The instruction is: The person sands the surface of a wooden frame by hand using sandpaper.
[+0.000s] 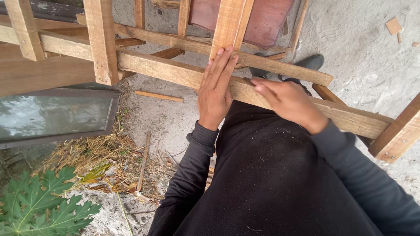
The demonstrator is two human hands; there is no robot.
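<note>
A person's left hand (215, 89) lies flat, fingers straight and pressed together, on the long wooden rail (175, 72) of a timber frame, its fingertips reaching up to the foot of an upright post (229, 24) at twelve o'clock, apparently to steady the joint where the two meet. The right hand (288, 102), just beside it at three o'clock, rests palm-down on the same rail with fingers loosely extended, clasping nothing; it seems to bear down on the rail and hold it against the body. The rail runs diagonally from ten o'clock to four o'clock across the wearer's dark sweater (271, 175). A thinner second rail (271, 65) crosses just beyond the fingertips. Farther out, a framed glass pane (52, 116) lies at nine o'clock, dry grass and a broad green leaf (39, 205) at seven o'clock, and wood offcuts (393, 26) on the concrete ground (363, 57) at two o'clock.
</note>
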